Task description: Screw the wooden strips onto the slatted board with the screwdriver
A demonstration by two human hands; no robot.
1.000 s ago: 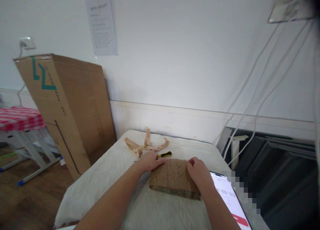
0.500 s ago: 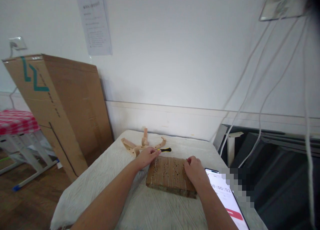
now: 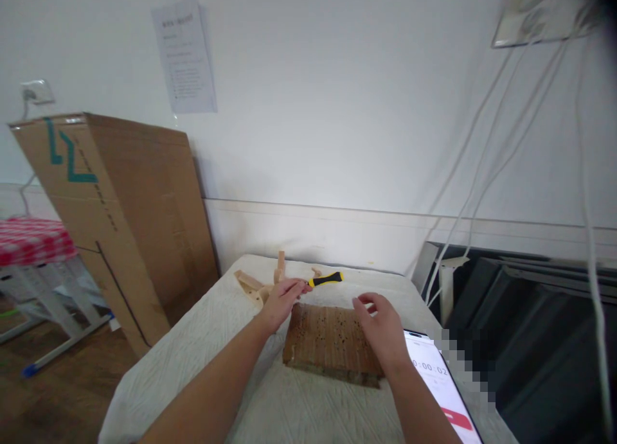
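Note:
A brown wooden block (image 3: 328,342) peppered with small holes lies on the white-covered table (image 3: 202,367). My left hand (image 3: 281,299) is closed in a pinch on the tip end of a small yellow-and-black screwdriver (image 3: 326,279), lifted just above the table behind the block. My right hand (image 3: 382,327) hovers over the block's right end with fingers loosely curled and nothing in them. Pale wooden pieces (image 3: 260,284) with holes lie behind my left hand.
A phone (image 3: 436,380) with a timer on its screen lies at the right of the block. A tall cardboard box (image 3: 120,213) leans on the wall at the left. White cables (image 3: 486,168) hang at the right above a dark panel (image 3: 540,328).
My left hand has picked the screwdriver up off the table. My right hand has lifted off the block's edge and its fingers have loosened.

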